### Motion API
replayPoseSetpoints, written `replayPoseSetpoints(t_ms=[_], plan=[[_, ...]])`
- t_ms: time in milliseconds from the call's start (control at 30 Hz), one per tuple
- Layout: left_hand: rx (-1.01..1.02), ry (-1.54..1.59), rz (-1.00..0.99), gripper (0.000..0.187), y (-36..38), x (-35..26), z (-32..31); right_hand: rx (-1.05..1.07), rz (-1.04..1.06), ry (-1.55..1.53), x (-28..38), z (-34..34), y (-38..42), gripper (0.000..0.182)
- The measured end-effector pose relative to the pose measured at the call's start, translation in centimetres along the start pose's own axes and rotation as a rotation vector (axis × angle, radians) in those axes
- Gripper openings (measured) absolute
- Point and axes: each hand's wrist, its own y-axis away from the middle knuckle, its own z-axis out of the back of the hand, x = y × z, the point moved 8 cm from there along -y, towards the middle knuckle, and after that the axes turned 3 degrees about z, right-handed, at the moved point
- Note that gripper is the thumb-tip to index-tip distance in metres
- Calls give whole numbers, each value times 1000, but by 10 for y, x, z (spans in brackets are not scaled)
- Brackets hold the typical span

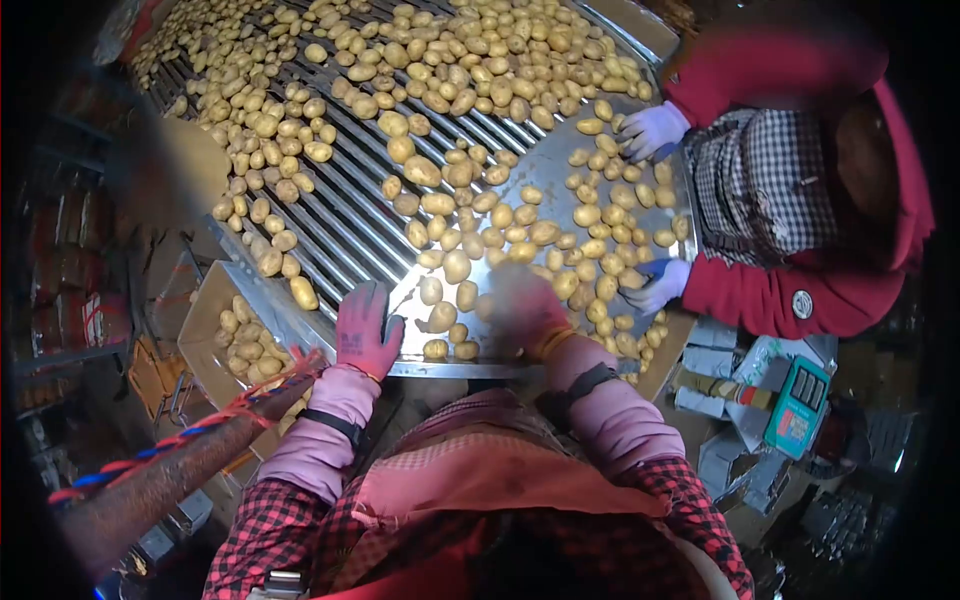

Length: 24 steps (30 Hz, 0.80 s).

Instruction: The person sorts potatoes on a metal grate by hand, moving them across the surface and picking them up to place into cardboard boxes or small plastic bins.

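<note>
My left hand [368,332], in a red glove with dark fingertips, lies at the near left edge of the metal sorting table [408,300]. Its fingers are stretched out with the thumb apart, and nothing is in it. Over the near middle of the table, my right hand [530,310] is smeared by motion, so its fingers cannot be made out. Potatoes [455,266] lie loose around it, several just to its left. More potatoes [440,85] cover the slatted rack [345,190] beyond, in a thick layer at the far side.
On the right, a co-worker's two gloved hands [655,130] are among the potatoes. A cardboard box [205,318] of potatoes stands below the left edge. A pole [170,480] wrapped with coloured cord slants across the lower left. A teal scale display [797,405] is at the right.
</note>
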Motion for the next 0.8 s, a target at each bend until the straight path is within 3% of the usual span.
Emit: replayPoseSetpoints(t_ms=[67, 133, 300, 367, 467, 500, 533, 567, 600, 667, 700, 767, 800], plan=[[15, 32, 31, 59, -2, -5, 6, -33, -256, 161, -57, -5, 1, 42], [31, 41, 38, 59, -4, -6, 6, -398, -401, 73, -89, 45, -8, 51], [67, 19, 100, 57, -5, -2, 3, -396, 362, -72, -43, 55, -154, 58], [101, 33, 115, 57, -6, 0, 1, -319, 340, 20, -29, 37, -211, 55], [119, 9, 131, 58, -3, 1, -1, 11, 280, -56, -12, -7, -222, 54], [112, -3, 133, 59, -4, 0, 0, -15, 329, 132, -4, -19, -203, 53], [118, -3, 134, 59, -6, 0, -1, 79, 381, 43, 9, -6, -178, 45], [127, -1, 137, 59, -5, 0, -1, 114, 454, -307, 7, -12, -149, 48], [133, -2, 135, 59, -4, 1, -1, -21, 621, -199, 15, -29, -120, 43], [123, 13, 146, 58, -5, 2, -2, 163, 472, -10, 30, 18, -101, 28], [123, 24, 159, 57, -6, 3, -2, 264, 398, -57, 15, 7, -104, 29], [128, 12, 173, 55, -5, 3, -1, 199, 241, -236, -27, 17, -120, 31], [129, -9, 171, 54, -3, 2, 0, 30, 154, -360, -58, 37, -145, 31]])
